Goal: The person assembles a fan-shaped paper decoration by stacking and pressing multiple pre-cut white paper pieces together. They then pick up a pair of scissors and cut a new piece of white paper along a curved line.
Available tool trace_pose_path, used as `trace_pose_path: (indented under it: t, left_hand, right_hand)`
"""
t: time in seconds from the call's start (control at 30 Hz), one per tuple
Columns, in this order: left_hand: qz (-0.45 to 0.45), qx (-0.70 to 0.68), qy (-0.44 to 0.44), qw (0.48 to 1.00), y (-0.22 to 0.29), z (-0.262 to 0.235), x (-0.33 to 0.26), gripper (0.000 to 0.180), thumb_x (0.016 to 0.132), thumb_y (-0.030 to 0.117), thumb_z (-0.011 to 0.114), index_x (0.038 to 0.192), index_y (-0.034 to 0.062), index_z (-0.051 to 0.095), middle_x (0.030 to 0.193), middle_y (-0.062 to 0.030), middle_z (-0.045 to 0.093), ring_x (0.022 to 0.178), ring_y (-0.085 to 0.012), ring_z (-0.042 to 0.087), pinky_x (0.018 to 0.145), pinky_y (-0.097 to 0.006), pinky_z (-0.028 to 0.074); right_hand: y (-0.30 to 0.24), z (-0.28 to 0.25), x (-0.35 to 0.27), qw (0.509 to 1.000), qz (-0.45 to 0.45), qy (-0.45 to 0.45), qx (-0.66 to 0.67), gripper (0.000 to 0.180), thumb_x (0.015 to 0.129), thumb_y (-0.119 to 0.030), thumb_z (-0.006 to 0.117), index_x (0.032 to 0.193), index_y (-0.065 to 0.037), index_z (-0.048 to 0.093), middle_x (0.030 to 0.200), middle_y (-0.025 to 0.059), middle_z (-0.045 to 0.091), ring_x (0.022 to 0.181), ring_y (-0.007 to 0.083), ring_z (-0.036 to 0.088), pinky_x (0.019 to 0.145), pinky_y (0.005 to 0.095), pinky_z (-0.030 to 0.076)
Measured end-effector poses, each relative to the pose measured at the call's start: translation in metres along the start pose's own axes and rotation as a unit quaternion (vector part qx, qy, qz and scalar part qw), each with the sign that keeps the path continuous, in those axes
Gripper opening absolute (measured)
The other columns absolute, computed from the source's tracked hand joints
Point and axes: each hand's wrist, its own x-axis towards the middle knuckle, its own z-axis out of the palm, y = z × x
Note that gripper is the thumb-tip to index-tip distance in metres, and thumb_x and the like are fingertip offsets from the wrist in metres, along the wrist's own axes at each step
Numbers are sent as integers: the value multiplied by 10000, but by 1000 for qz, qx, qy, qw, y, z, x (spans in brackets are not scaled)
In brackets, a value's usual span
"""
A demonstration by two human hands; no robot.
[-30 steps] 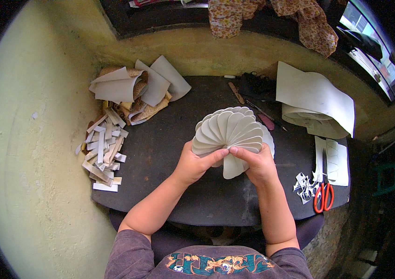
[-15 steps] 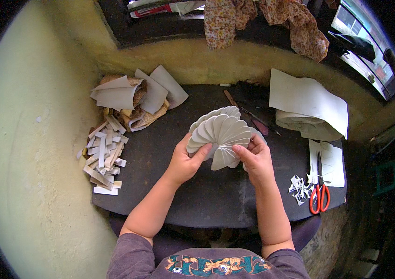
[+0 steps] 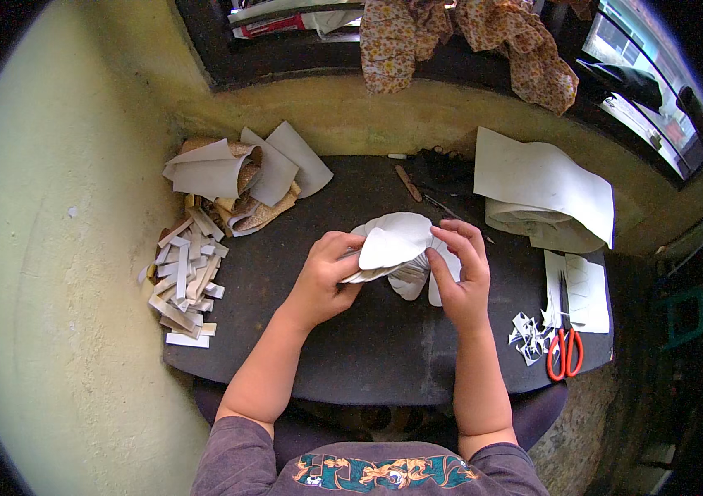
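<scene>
A stack of thin white petal-shaped pieces is held over the dark table, its top piece lying broad side up. My left hand is closed round the left side of the stack, thumb along its near edge. At the right edge of the top piece, my right hand pinches with thumb and forefinger, the other fingers bent above. Below and between the hands, more white pieces fan out, partly hidden; I cannot tell whether they rest on the table.
Red-handled scissors lie at right beside white scraps and cut white sheets. Behind them rests a rolled white sheet. At left are piled strips and folded sheets. A brown-handled tool lies toward the back.
The open fan of pieces has been gathered into a stack and turned over, one broad piece now on top. My right hand's grip has shifted from the fan's near side to the stack's right edge.
</scene>
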Motion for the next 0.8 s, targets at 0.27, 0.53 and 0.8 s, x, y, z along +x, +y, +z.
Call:
trace_pose_path:
  t: [0.27,0.53,0.8]
  left_hand:
    - [5,-13,-29,1000,3,-4,1,342,593,-1,629,933,40,642,1000,-107,581,944,-295,537,832,-385,406]
    - [5,-32,-79,996,4,-4,0,382,621,22,631,981,142,683,997,-34,596,941,-242,537,822,-363,402]
    - [-2,-51,-72,996,4,-5,-1,402,611,4,649,989,138,675,970,-41,606,932,-241,550,826,-364,413]
  right_hand:
    - [-2,2,-1,998,-48,-43,0,267,706,29,663,952,-75,667,1042,98,552,810,189,582,739,294,470]
    - [-3,6,1,999,-38,-15,5,218,722,30,655,931,-32,651,886,103,598,750,195,590,665,285,467]
    - [-4,8,-1,999,-31,-16,3,214,724,25,661,931,-28,646,852,105,600,749,193,588,656,279,462]
